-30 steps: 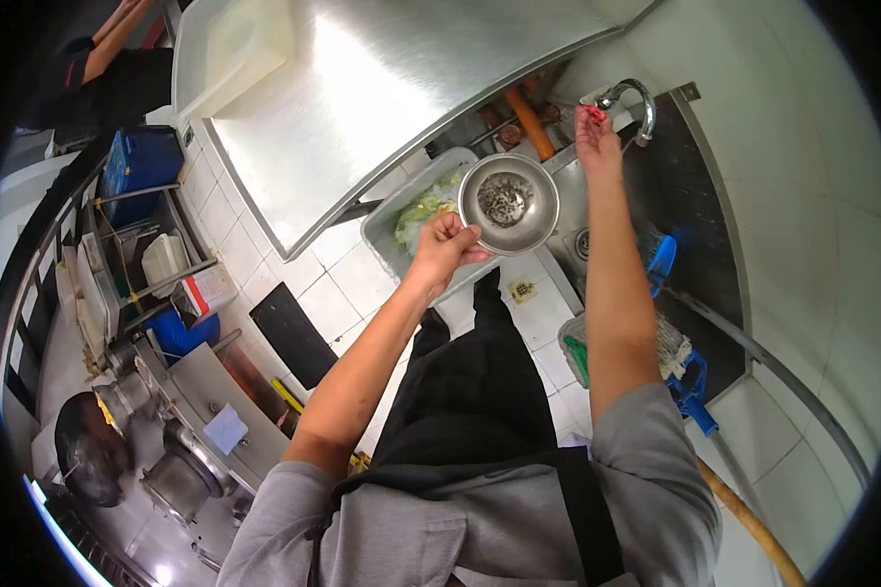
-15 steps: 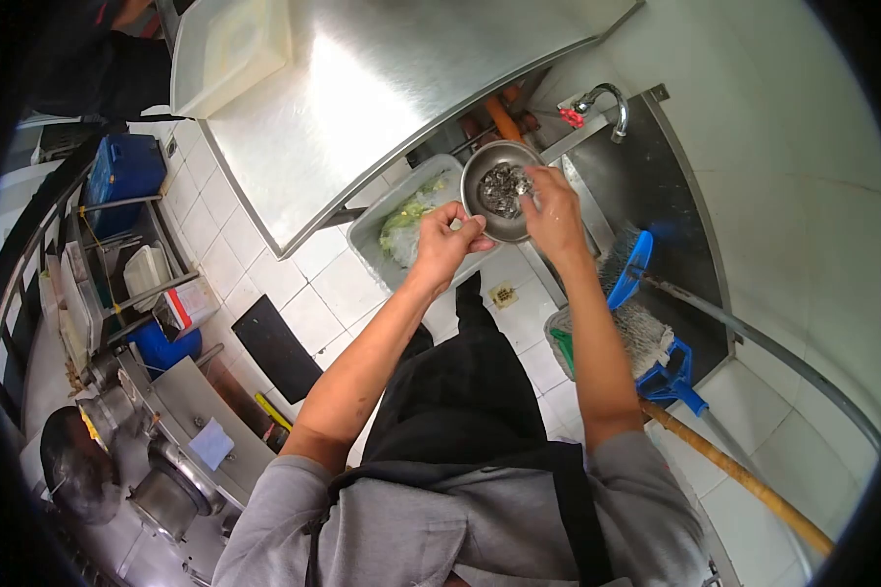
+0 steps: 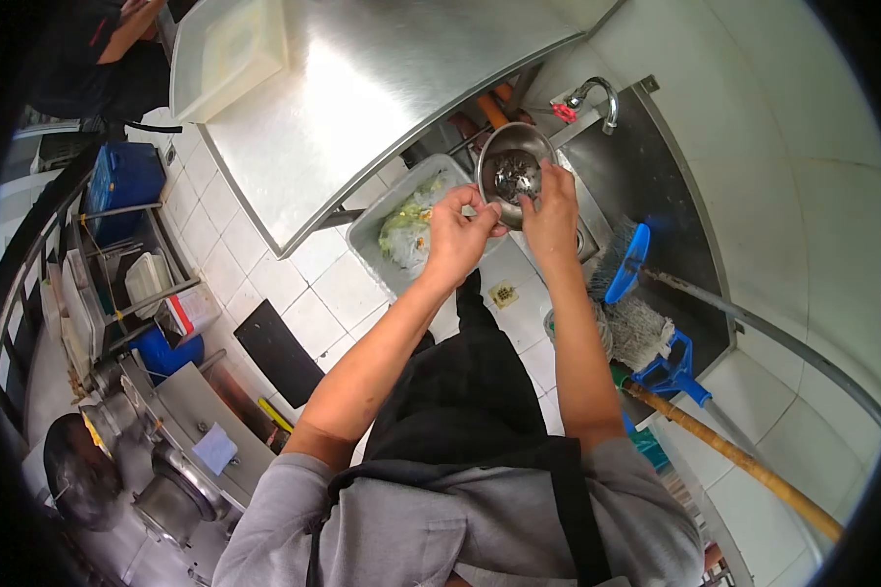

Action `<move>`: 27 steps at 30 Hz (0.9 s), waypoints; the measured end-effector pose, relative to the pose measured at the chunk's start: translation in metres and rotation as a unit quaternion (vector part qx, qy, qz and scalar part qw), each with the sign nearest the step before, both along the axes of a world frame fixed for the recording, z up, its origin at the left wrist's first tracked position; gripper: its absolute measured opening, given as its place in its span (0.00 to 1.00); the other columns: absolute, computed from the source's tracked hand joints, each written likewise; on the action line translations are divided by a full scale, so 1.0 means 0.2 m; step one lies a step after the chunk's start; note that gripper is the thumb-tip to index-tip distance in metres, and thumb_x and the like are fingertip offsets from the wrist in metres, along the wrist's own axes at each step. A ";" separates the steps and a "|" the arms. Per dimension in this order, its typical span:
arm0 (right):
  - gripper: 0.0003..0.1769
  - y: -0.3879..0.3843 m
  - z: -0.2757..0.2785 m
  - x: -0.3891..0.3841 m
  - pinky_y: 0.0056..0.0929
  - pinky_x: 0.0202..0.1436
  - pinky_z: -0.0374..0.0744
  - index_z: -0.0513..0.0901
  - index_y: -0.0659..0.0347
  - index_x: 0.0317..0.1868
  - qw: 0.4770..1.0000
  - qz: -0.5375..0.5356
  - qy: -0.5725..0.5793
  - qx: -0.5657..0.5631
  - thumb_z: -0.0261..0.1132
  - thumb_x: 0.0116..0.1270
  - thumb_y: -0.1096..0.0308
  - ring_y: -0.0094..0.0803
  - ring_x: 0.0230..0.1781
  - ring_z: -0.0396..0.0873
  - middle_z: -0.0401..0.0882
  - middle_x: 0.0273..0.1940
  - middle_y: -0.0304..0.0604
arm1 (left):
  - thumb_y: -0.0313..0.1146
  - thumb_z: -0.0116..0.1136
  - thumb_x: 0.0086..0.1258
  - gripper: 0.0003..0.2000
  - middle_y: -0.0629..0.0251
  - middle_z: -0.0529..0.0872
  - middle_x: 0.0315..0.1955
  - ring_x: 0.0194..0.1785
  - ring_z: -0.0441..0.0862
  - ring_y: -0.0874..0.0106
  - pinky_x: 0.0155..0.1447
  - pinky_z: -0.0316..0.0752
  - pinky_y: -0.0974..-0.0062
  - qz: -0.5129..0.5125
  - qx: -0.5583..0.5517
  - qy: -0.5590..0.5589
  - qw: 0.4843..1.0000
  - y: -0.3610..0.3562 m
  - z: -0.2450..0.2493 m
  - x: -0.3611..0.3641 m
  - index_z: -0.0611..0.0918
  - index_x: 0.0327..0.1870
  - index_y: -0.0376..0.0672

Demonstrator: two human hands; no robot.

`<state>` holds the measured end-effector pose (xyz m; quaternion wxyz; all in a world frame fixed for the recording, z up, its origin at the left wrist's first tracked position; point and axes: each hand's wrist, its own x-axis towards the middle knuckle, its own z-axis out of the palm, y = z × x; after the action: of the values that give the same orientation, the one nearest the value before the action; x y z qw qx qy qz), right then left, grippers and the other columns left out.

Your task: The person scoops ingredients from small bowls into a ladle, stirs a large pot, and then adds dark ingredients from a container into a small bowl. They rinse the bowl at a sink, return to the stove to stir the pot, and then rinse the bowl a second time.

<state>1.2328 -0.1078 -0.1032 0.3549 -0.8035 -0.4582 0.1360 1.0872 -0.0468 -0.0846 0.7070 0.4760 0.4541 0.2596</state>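
A round metal bowl [image 3: 489, 161] with dark, silvery bits [image 3: 516, 176] in it is held in front of me, tilted, between the bin and the sink. My left hand [image 3: 457, 235] pinches its near left rim, thumb and fingers closed. On the right side, my right hand [image 3: 552, 207] grips the rim with its fingertips over the inside. I cannot make out what the bits are. Below and left of the bowl stands a grey plastic bin [image 3: 365, 240] holding green leafy scraps and clear plastic [image 3: 406, 240].
A steel table [image 3: 294, 147] carries a translucent tub [image 3: 230, 59]. To the right are a dark sink [image 3: 646, 166] with a tap [image 3: 607, 98], a blue brush [image 3: 628, 264] and a mop [image 3: 636, 333]. Another person [image 3: 98, 59] stands at upper left. Shelves with containers line the left.
The bowl has moved a little right and away, and tilts more. My right hand's fingers have shifted from among the bits to the bowl's right side. My left hand moved right with the bowl.
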 end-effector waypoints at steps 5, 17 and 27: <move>0.36 0.04 -0.03 0.00 0.44 0.60 0.78 0.69 0.78 0.66 0.994 0.036 -0.024 -0.097 0.69 0.54 0.85 0.60 0.56 0.76 0.72 0.56 0.63 | 0.20 0.59 0.71 0.11 0.62 0.80 0.39 0.36 0.87 0.71 0.38 0.86 0.77 0.014 0.003 -0.016 1.000 -0.04 -0.03 0.02 0.73 0.26 0.36; 0.29 0.06 -0.14 0.04 0.44 0.57 0.78 0.77 0.75 0.60 0.997 0.026 -0.056 -0.043 0.67 0.53 0.84 0.59 0.52 0.78 0.75 0.52 0.62 | 0.20 0.61 0.69 0.11 0.49 0.71 0.57 0.44 0.87 0.64 0.38 0.89 0.78 -0.024 0.064 0.018 0.998 -0.04 0.05 0.06 0.73 0.26 0.31; 0.25 0.08 -0.07 0.04 0.45 0.52 0.80 0.81 0.72 0.55 1.000 -0.018 0.012 -0.009 0.67 0.53 0.85 0.58 0.47 0.81 0.79 0.47 0.60 | 0.19 0.62 0.63 0.09 0.50 0.76 0.50 0.30 0.84 0.70 0.31 0.80 0.76 -0.009 0.160 0.032 0.987 -0.04 0.06 0.11 0.73 0.27 0.33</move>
<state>1.2405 -0.0920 -0.1180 0.3558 -0.8131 -0.4378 0.1434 1.1087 -0.0543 -0.0724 0.6096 0.5950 0.4245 0.3070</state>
